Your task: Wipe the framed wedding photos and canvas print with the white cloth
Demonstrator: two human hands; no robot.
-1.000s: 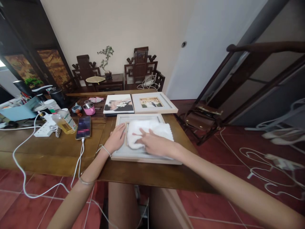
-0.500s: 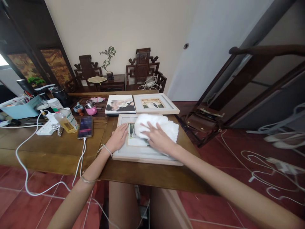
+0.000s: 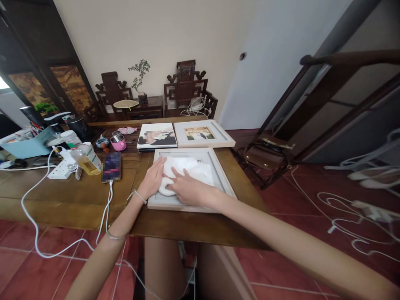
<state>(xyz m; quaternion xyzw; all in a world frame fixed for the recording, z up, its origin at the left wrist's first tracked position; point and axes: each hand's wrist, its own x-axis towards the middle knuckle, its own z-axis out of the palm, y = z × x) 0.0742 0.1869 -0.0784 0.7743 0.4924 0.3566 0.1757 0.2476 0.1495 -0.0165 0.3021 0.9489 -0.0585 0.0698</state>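
A white-framed picture [image 3: 223, 177] lies flat at the near edge of the wooden table [image 3: 78, 196]. A white cloth [image 3: 190, 168] is spread over its glass. My right hand [image 3: 187, 189] presses down on the cloth with fingers stretched flat, at the frame's left half. My left hand [image 3: 153, 179] rests flat on the frame's left border, fingers extended, beside the cloth. Most of the picture under the cloth is hidden.
Behind it lie another white-framed photo [image 3: 203, 134] and a dark-edged print [image 3: 156, 136]. To the left are a phone [image 3: 111, 166] on a white cable, a bottle of yellow liquid [image 3: 84, 160], a power strip [image 3: 61, 168] and a pink cup [image 3: 118, 143]. Cables lie on the red tile floor.
My right hand has dragged the cloth from the frame's upper right back to its left half, toward my left hand. The left hand has stayed on the frame's left border.
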